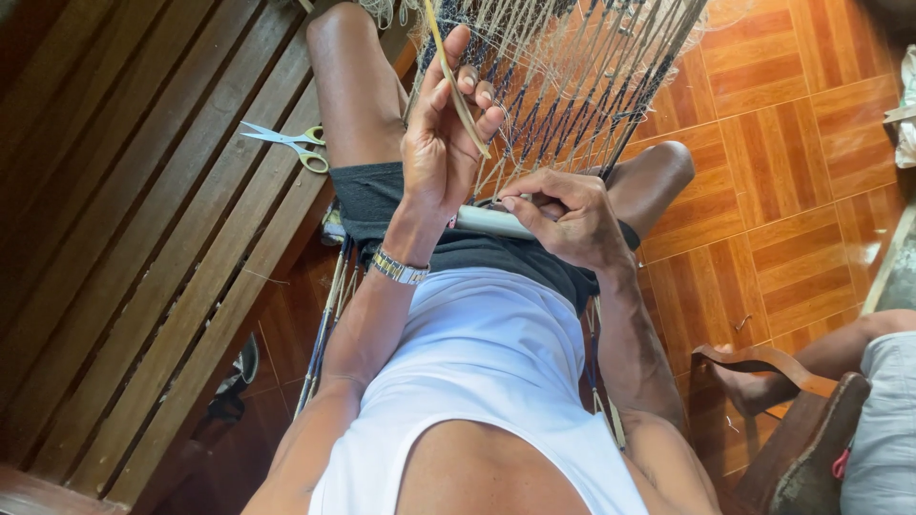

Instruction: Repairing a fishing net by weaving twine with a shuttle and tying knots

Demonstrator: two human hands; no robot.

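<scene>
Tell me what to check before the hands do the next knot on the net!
1. Left hand has a grip on the flat netting needle: ok.
2. Right hand pinches the net's bottom edge against the grey rod: ok.
3. Net strands hang straight, not tangled: cannot tell.
4. Scissors lie on the wooden bench, away from both hands: ok.
5. Enough cord on the needle: cannot tell.

Taut netting [572, 86] close ahead
</scene>
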